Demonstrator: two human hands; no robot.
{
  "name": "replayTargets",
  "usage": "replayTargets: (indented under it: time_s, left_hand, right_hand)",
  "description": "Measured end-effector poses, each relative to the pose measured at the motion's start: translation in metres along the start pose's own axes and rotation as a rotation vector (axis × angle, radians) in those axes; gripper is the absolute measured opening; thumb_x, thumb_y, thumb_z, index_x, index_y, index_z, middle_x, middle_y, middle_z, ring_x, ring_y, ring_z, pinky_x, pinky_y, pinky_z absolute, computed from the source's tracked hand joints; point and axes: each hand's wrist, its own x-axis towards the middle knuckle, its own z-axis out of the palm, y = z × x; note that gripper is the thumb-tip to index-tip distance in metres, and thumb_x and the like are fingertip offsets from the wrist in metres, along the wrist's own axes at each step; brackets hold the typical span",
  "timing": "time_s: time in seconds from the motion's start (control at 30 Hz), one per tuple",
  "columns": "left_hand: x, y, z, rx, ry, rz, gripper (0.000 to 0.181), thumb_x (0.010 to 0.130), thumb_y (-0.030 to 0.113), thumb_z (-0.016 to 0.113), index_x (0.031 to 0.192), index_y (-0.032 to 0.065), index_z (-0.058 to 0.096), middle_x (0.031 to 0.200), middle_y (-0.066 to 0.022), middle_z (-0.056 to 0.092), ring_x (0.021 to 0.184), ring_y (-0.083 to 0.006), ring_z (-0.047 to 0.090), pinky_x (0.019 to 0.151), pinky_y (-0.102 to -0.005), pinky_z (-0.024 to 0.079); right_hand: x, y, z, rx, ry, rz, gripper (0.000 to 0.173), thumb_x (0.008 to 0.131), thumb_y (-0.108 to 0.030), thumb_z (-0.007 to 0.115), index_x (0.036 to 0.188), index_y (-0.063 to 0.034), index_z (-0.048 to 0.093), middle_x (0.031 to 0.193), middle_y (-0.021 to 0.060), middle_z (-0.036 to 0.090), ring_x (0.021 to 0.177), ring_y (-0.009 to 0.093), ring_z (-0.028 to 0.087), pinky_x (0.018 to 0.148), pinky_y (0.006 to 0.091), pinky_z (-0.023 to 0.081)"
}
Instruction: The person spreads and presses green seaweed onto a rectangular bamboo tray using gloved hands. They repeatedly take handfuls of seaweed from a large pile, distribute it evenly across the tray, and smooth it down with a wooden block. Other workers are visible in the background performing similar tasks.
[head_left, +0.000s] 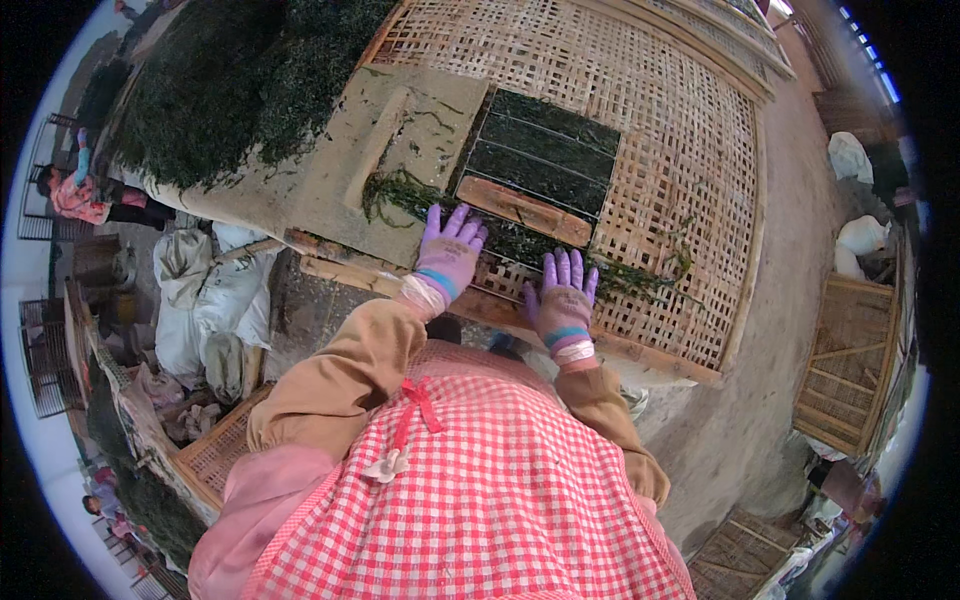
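Note:
My left hand (451, 251), in a purple-fingered glove, lies palm down at the near left end of a dark green seaweed layer (510, 241), beside loose strands (397, 196). My right hand (564, 292), gloved alike, touches the near edge of the same layer with fingers spread. Neither hand grips anything that shows; the palms are hidden. Just beyond them a reddish-brown wooden block (525, 210) lies across a dark seaweed sheet (544, 150) crossed by thin pale lines. The sheet rests on a woven bamboo tray (675, 187) with a wooden rim.
A large heap of dark seaweed (217, 90) stands at the upper left, near a tan board (442, 97) with a raised strip. White sacks (202, 300) sit on the floor at left. More framed woven trays (847, 360) stand at right. Other people (82, 195) are far left.

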Motion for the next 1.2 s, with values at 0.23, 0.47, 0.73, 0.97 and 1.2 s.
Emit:
replayTargets:
  time_s: [0.23,0.47,0.73,0.97,1.2]
  left_hand:
    - [-0.002,-0.018,-0.002,-0.085,0.076,-0.001,0.051,0.091,0.014,0.047,0.141,0.0206,0.052,0.152,0.0013,0.044,0.149,-0.0224,0.022,0.12,-0.0581,0.009]
    - [-0.009,-0.038,0.002,-0.088,0.183,0.069,0.044,0.087,0.017,0.054,0.13,0.0231,0.061,0.141,0.0034,0.054,0.146,-0.0205,0.03,0.119,-0.0573,0.012]
    - [-0.023,-0.079,-0.007,-0.401,0.414,0.031,0.044,0.084,0.014,0.06,0.127,0.0195,0.062,0.132,0.0001,0.059,0.141,-0.0239,0.036,0.117,-0.0544,0.021]
    - [-0.019,-0.067,-0.007,-0.074,0.289,-0.056,0.062,0.089,0.023,0.061,0.148,0.0193,0.042,0.155,-0.007,0.037,0.147,-0.0314,0.024,0.119,-0.0567,0.013]
    - [0.019,-0.046,-0.014,0.136,0.071,-0.133,0.044,0.097,0.025,0.042,0.138,0.0139,0.052,0.161,-0.0087,0.028,0.15,-0.0306,0.018,0.119,-0.0596,0.008]
  right_hand:
    - [0.001,-0.002,-0.017,0.149,0.152,-0.076,0.052,0.092,-0.037,0.059,0.134,-0.0072,0.055,0.138,0.0149,0.056,0.137,0.034,0.042,0.116,0.0525,0.025]
    - [0.013,-0.035,-0.02,0.285,0.199,-0.15,0.043,0.091,-0.034,0.06,0.125,-0.0087,0.06,0.133,0.013,0.059,0.133,0.034,0.045,0.113,0.0542,0.028]
    - [0.038,-0.063,-0.014,0.285,0.09,-0.193,0.042,0.093,-0.035,0.056,0.126,-0.0084,0.06,0.134,0.0128,0.057,0.133,0.032,0.046,0.113,0.0498,0.031]
    - [0.062,-0.102,0.012,0.303,-0.075,-0.169,0.054,0.097,-0.037,0.044,0.139,-0.0049,0.049,0.147,0.0176,0.047,0.141,0.034,0.036,0.118,0.0493,0.023]
    - [0.076,-0.124,0.026,0.118,-0.307,-0.209,0.072,0.095,-0.036,0.04,0.154,0.0007,0.021,0.161,0.0218,0.02,0.15,0.039,0.015,0.121,0.0524,0.007]
